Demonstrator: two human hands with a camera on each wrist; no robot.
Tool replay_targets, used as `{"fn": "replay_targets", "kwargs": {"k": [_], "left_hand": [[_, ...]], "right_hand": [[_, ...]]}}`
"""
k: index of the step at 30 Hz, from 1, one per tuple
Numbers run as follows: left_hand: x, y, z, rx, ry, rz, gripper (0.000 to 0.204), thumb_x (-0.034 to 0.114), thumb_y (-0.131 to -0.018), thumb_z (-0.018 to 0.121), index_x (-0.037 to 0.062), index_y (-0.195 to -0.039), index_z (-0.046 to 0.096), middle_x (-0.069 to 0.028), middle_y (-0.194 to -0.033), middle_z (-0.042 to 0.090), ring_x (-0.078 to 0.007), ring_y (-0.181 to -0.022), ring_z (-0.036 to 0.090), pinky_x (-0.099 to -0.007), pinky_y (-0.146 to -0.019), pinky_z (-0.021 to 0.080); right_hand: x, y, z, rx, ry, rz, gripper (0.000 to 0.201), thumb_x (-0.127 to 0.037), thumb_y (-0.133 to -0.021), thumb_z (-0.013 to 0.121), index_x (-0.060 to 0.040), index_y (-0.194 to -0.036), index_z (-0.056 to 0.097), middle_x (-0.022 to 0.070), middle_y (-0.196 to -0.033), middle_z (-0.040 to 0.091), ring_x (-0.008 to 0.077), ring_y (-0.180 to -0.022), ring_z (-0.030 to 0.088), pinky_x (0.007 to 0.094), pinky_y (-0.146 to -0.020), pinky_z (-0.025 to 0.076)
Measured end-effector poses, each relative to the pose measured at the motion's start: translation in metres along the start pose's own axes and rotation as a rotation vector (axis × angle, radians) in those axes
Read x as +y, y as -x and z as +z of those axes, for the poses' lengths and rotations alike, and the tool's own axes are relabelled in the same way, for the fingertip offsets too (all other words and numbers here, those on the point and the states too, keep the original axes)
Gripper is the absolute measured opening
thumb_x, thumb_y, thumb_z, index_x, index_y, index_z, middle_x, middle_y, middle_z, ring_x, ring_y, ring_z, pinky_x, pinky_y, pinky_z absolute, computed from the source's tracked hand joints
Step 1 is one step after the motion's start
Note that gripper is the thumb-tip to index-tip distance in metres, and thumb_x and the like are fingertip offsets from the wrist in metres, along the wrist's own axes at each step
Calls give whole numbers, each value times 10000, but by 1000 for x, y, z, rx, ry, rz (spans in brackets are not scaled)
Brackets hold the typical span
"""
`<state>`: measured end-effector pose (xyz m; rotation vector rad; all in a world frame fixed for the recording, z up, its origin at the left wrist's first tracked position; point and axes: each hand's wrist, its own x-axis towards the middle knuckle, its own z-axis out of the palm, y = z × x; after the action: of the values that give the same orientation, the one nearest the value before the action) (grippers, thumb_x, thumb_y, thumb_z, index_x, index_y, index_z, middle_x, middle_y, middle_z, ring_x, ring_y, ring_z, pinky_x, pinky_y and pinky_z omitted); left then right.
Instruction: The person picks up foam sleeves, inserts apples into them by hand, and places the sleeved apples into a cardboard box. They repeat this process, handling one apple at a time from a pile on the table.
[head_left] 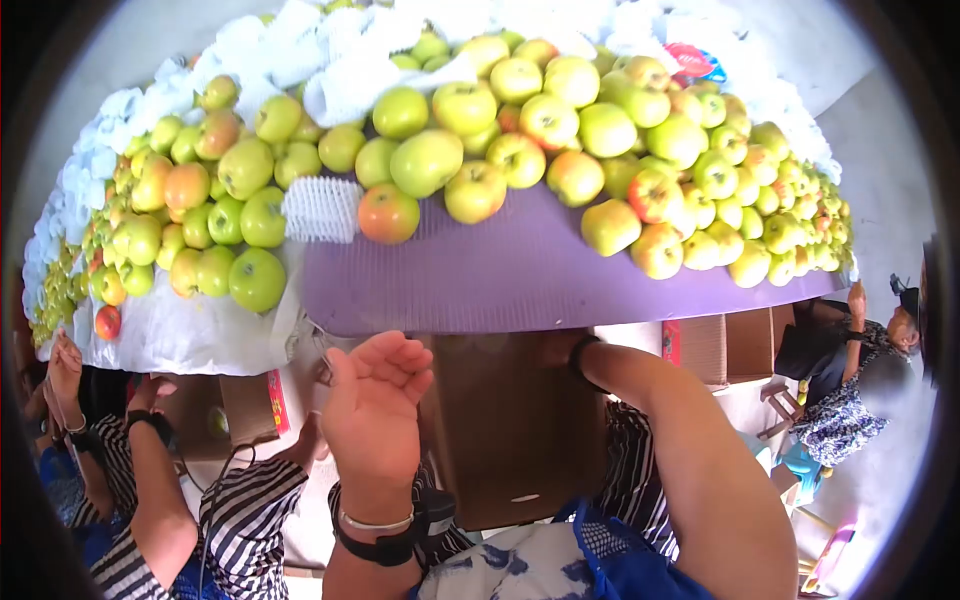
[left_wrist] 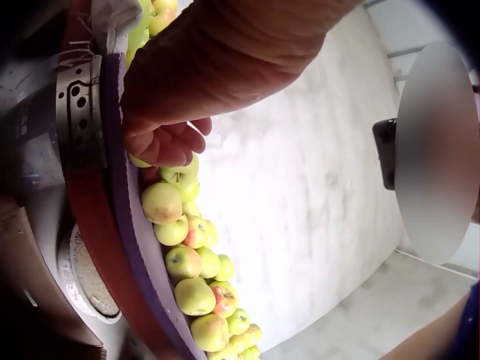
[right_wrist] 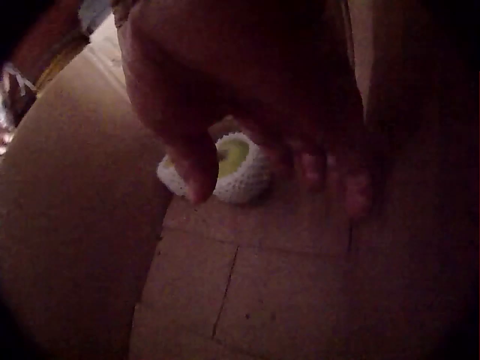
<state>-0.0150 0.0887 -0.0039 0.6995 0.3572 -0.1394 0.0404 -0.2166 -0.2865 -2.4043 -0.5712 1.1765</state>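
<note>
In the head view the left hand (head_left: 378, 410) is raised at the purple table's near edge, palm up, fingers loosely bent, holding nothing. The left wrist view shows that hand (left_wrist: 169, 112) above the table edge, near the apples (left_wrist: 162, 202). The right arm reaches down into a brown cardboard box (head_left: 520, 430); its hand is hidden there in the head view. In the right wrist view the right hand (right_wrist: 255, 97) is inside the dim box, thumb and fingers spread over a green apple in a white foam net (right_wrist: 247, 180). Whether they touch it is unclear.
Many green and red apples (head_left: 425, 162) cover the purple table (head_left: 450, 270). An empty foam net (head_left: 322, 210) lies among them, with more white nets (head_left: 350, 80) behind. Other boxes (head_left: 697, 345) stand beneath the table. A person (head_left: 845, 400) is at the far right.
</note>
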Motion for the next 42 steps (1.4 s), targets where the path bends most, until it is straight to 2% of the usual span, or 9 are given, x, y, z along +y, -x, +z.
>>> {"fn": "replay_targets", "kwargs": {"k": [7,12,13,14,18,25,30,36,42], "left_hand": [[-23,-6,11,-38,-143,88,253,53,-846,545,24,-1097,542,-52,-917,586,-125,-791,554,-252,-698,450],[-26,-9,14,-83,-59,129,323,-53,-781,544,12,-1098,529,-39,-900,564,-125,-763,552,-198,-625,448],[-27,-9,18,-45,-61,106,314,-42,-788,542,14,-1097,529,-39,-903,564,-129,-768,552,-207,-638,451],[-28,-9,23,-7,-63,80,305,-30,-795,540,17,-1096,528,-39,-906,564,-133,-774,552,-216,-652,454],[-26,-12,36,95,-81,-66,261,45,-834,523,28,-1094,525,-42,-923,565,-151,-820,547,-276,-717,460],[-16,-19,23,126,-70,-101,243,139,-859,513,36,-1079,519,-44,-950,559,-156,-881,530,-310,-761,443],[1,-27,11,228,28,-51,211,138,-860,507,46,-1049,517,-45,-954,556,-152,-880,527,-299,-754,437],[3,-27,3,197,94,-1,190,146,-841,551,67,-1012,525,-44,-952,564,-162,-880,535,-293,-755,431],[12,-29,-2,210,91,142,176,144,-850,555,75,-1008,517,-38,-946,557,-148,-846,541,-278,-719,439]], "right_hand": [[-119,118,-98,-436,-129,257,615,-279,-804,656,-67,-1320,395,118,-1276,485,252,-1031,559,386,-771,513],[-164,184,-140,-415,-300,72,599,-330,-817,607,-74,-1317,400,122,-1277,472,277,-891,607,320,-575,552],[-198,206,-167,-426,-334,88,557,-198,-846,580,19,-1311,363,177,-1249,486,227,-930,612,322,-777,525],[-207,218,-184,-423,-387,55,582,-273,-827,597,-12,-1305,393,133,-1247,495,250,-845,620,310,-609,554],[-288,253,-255,-46,-719,-184,435,-282,-816,649,3,-1129,551,110,-994,624,214,-853,638,309,-679,541],[-336,122,-335,706,51,-300,218,-154,-762,634,7,-909,641,69,-815,652,167,-780,604,291,-704,475],[-374,31,-287,472,515,-455,243,-203,-735,670,7,-855,642,146,-873,635,275,-857,610,340,-752,487],[-384,-27,-244,734,739,-252,180,-206,-725,647,-47,-808,669,166,-842,651,323,-814,636,389,-706,510],[-388,-31,-267,738,500,-87,179,-148,-755,561,-43,-860,660,171,-879,651,324,-825,638,385,-713,513]]}}
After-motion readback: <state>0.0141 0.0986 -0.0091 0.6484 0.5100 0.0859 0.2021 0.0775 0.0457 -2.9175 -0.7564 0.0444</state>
